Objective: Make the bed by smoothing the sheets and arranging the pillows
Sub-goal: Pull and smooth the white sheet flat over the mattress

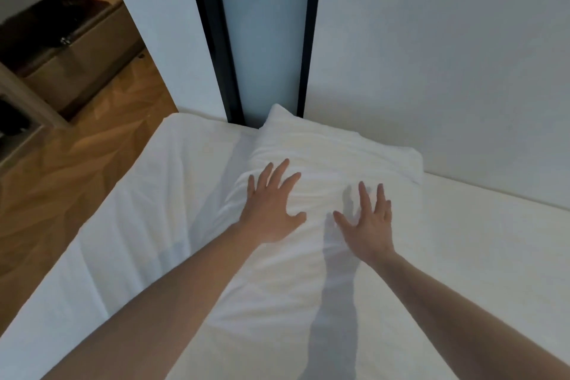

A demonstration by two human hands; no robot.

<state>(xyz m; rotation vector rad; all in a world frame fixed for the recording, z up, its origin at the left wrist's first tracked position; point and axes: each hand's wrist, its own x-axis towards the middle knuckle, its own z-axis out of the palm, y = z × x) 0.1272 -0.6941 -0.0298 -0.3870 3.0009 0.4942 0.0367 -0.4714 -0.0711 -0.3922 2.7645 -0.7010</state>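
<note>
Pillow (324, 170) lies at head of bed (478, 256), far corner against wall (431, 55), askew to bed edge. Left hand (271, 210) flat on pillow, fingers spread, gripping nothing. Right hand (370, 222) spread just above near part, shadow beneath; contact uncertain. Sheet (129, 210) creased at left. Pillow likely soft, light, dents under palm; best taken at two corners or side edges.

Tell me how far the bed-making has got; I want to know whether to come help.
Done: the sheet on the right looks smooth, and the pillow sits at the wall. In hand: left hand flat on the pillow, right hand open over it. Left: wrinkles along the sheet's left side.
</note>
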